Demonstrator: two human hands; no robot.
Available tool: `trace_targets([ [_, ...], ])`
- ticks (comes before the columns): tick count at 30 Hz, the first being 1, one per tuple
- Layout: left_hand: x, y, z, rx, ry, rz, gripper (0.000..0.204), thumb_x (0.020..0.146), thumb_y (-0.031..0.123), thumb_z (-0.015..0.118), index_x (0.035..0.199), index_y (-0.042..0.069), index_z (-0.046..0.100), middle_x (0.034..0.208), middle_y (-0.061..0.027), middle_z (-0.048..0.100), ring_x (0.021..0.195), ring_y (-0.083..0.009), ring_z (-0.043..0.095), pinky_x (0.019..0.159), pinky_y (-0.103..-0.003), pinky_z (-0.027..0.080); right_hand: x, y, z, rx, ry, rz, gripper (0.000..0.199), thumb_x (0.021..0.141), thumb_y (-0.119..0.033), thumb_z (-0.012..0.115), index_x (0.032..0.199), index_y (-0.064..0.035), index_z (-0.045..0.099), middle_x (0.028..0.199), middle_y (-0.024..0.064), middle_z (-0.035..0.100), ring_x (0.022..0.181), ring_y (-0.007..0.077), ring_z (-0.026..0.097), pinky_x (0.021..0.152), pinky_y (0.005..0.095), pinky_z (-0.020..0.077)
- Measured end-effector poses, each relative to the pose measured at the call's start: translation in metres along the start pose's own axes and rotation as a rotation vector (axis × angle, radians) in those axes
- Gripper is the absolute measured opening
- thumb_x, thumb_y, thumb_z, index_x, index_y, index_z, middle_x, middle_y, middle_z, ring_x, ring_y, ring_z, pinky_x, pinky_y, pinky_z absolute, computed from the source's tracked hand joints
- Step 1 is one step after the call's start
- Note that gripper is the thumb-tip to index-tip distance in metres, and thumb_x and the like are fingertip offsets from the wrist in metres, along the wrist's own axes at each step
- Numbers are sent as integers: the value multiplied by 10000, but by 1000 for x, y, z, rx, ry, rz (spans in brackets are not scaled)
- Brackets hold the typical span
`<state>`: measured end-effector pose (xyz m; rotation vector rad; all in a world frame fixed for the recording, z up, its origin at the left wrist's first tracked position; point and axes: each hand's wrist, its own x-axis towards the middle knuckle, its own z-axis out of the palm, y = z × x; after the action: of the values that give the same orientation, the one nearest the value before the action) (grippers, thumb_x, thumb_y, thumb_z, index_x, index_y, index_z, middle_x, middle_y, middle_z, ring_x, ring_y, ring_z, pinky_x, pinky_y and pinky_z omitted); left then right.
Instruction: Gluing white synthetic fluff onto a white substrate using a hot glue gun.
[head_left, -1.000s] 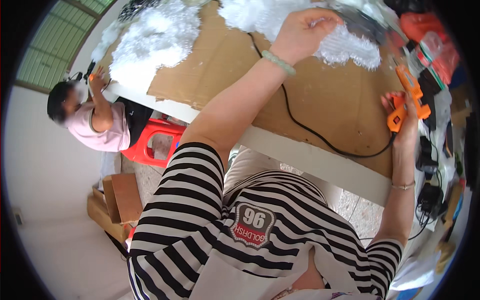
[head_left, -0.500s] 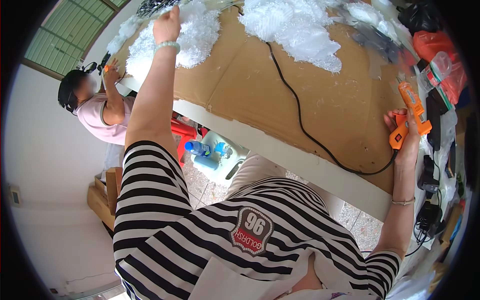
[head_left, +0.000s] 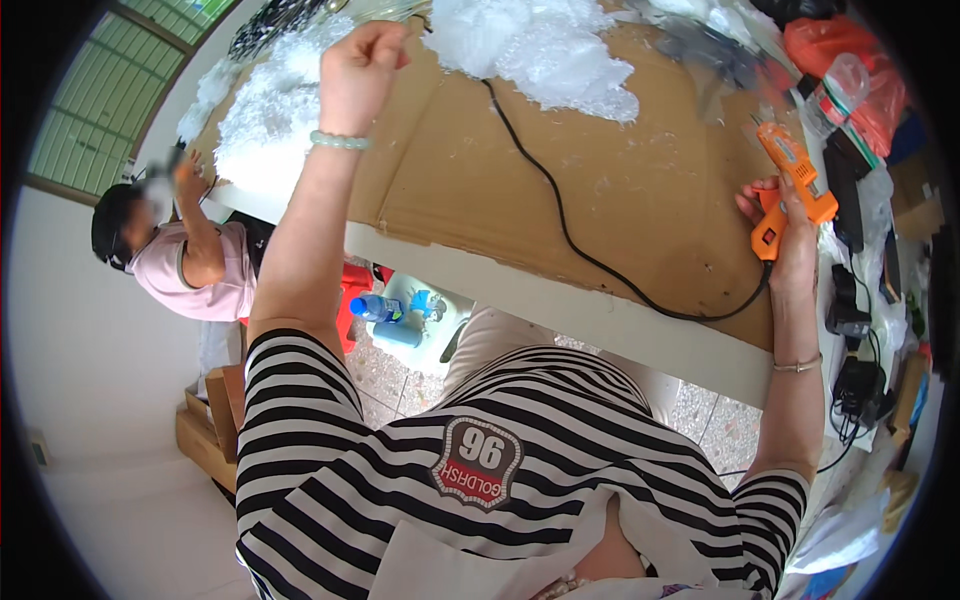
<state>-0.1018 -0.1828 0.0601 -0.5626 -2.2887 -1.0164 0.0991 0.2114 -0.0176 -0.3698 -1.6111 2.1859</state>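
Observation:
My right hand (head_left: 795, 235) is wrapped round the handle of an orange glue gun (head_left: 785, 150), its nozzle pointing away toward the far right. A black cord (head_left: 570, 225) runs from the handle across the cardboard. My left hand (head_left: 358, 80), with a pale green bead bracelet at the wrist, is raised near the far left of the table. Its fingers are closed in a pinch, and whatever they hold is too small to make out. Beside it lies a heap of white, shredded-looking plastic pieces (head_left: 265, 125). A second white heap (head_left: 540, 55) lies to its right.
Brown cardboard (head_left: 480, 190) covers the white-edged table. Red plastic bags (head_left: 845, 75) and black adapters (head_left: 850, 315) crowd the right side. A pale stool (head_left: 440, 345) holding a blue-capped bottle (head_left: 375, 308) stands below the edge. Another person (head_left: 190, 255) sits at the left.
My left hand has moved right, from over the left white heap to beside it, fingers still closed. The whole view has shifted a little. My right hand keeps its hold on the glue gun.

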Motion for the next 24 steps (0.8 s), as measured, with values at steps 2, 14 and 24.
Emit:
trace_targets([
  [2,-10,25,36,-299,-84,17,117,851,145,654,857,30,675,662,-9,632,624,-61,579,573,-207,447,-2,-3,2,-8,6,-16,256,928,-251,549,955,3,569,871,90,597,829,206,626,778,350,553],
  [14,-6,42,160,245,-105,560,234,684,159,752,895,74,698,834,-100,650,719,-280,580,697,-374,493,2,3,-3,7,-19,-25,257,924,-239,548,992,8,563,893,95,593,846,201,621,754,347,556],
  [24,80,45,139,-582,-305,-406,267,772,132,647,1014,19,664,864,-45,658,780,-159,594,710,-290,477,1,0,1,21,-12,-4,263,924,-260,552,982,-4,566,888,84,594,831,193,619,730,333,555],
])
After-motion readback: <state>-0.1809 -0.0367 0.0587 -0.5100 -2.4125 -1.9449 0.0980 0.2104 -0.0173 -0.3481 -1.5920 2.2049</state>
